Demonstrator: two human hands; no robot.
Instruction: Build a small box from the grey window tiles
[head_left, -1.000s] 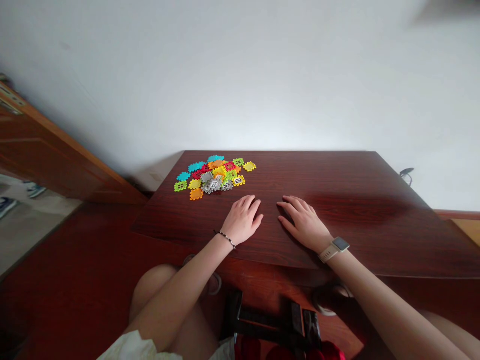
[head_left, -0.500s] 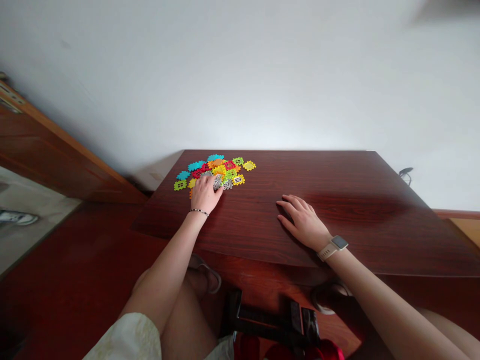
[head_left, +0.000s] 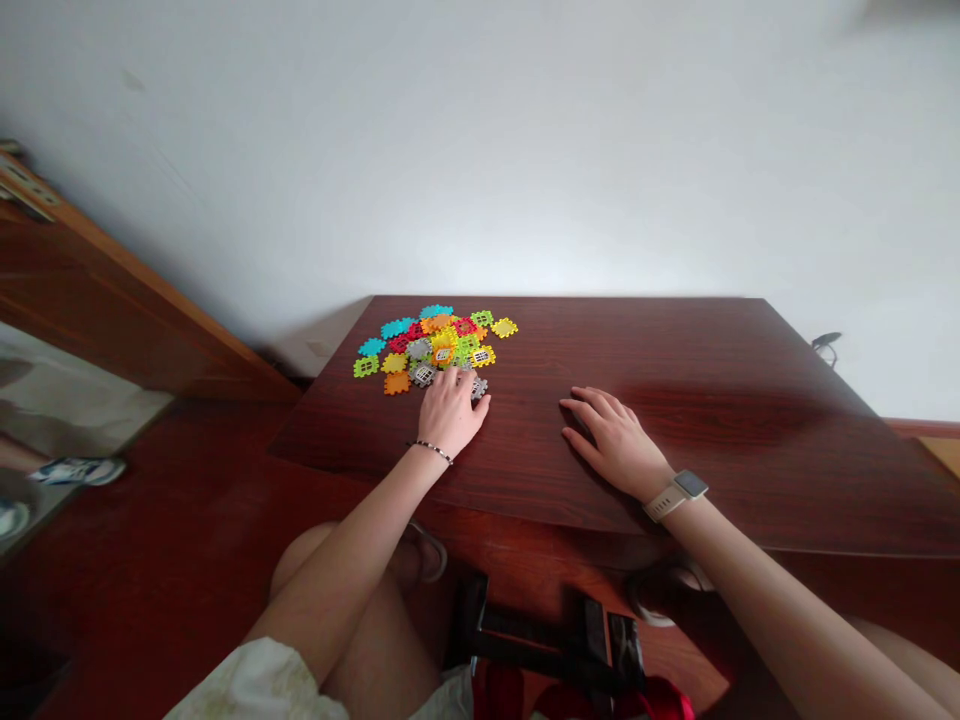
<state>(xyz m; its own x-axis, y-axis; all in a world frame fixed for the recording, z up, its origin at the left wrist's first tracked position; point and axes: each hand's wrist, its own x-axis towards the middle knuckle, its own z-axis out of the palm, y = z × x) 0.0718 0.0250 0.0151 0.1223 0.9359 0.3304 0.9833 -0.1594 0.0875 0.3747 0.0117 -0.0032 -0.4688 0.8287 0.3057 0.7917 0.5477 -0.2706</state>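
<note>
1. Nearest the viewer, the table's (head_left: 675, 520) front edge runs under both wrists, with the knees just below it.
2. Right hand (head_left: 616, 440) lies flat at about 5 o'clock on the tabletop, fingers spread and released, holding nothing, with bare wood wide open out to 3 o'clock.
3. Left hand (head_left: 451, 410) at 7 o'clock, fingers curled down over a grey piece (head_left: 478, 386); whether it is truly gripped, I cannot tell.
4. Just beyond its fingertips, the pile of coloured pieces (head_left: 435, 342) sits at 11 o'clock, hard by the far-left corner.
5. Far edge meets the white wall (head_left: 480, 150).
</note>
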